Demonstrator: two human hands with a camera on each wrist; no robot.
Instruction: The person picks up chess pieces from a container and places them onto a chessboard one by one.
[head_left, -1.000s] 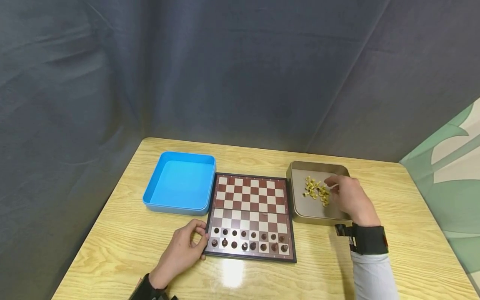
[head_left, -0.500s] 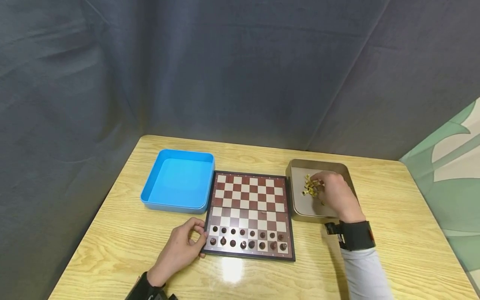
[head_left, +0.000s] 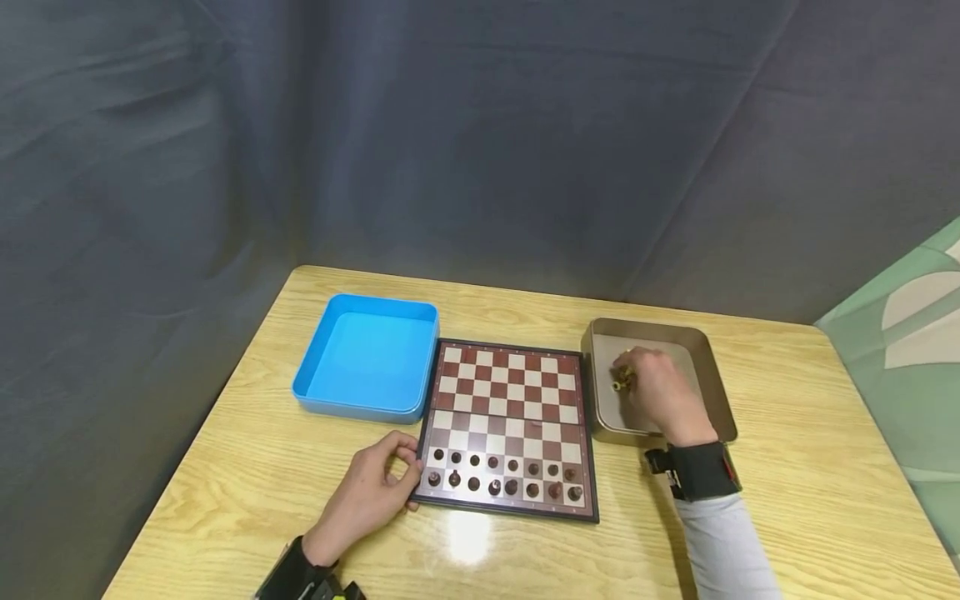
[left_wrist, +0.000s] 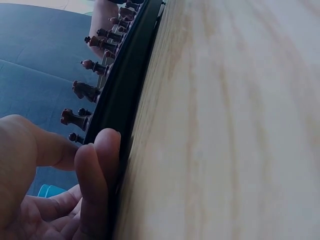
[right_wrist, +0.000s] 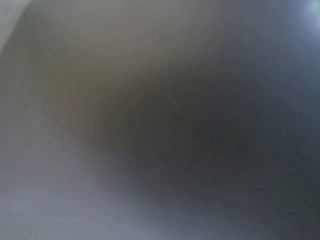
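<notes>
My left hand holds the near left side of a folding chessboard, thumb and forefinger at its edge. In the left wrist view its fingertips lie against the board's black side. Dark chess pieces fill the two rows nearest me, among them a rook and a knight. To the board's right my right hand reaches down into a metal tin, over small gold chess pieces. It hides most of them; I cannot tell whether its fingers grip any. The right wrist view is only a blur.
A blue tray with nothing in it stands left of the board, near its far left corner. All of this sits on a pale wooden table. Behind it hangs a dark grey curtain, with a green patterned cloth at the right.
My right hand has moved left and down over the gold chess pieces, covering most of the pile. My left hand has stayed at the board's edge; the head view has shifted slightly.
</notes>
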